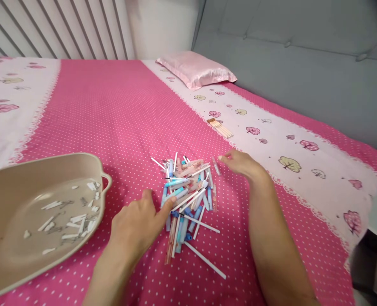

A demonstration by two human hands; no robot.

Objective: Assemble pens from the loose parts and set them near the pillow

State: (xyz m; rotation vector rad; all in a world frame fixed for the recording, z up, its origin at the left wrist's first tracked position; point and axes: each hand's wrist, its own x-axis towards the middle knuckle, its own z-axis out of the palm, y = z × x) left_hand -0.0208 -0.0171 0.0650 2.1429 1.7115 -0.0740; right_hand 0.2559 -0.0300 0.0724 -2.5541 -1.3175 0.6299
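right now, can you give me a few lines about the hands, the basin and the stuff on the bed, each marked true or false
1. The left hand is at the pile of tubes and sticks. True.
2. The beige basin stands to the right of the pile. False: the beige basin is to its left.
3. White pieces lie inside the basin. True.
4. The pink pillow lies between the two hands. False: the pink pillow lies well beyond them, near the grey headboard.
5. The brown-ended sticks lie apart from the pile, beyond the right hand. True.
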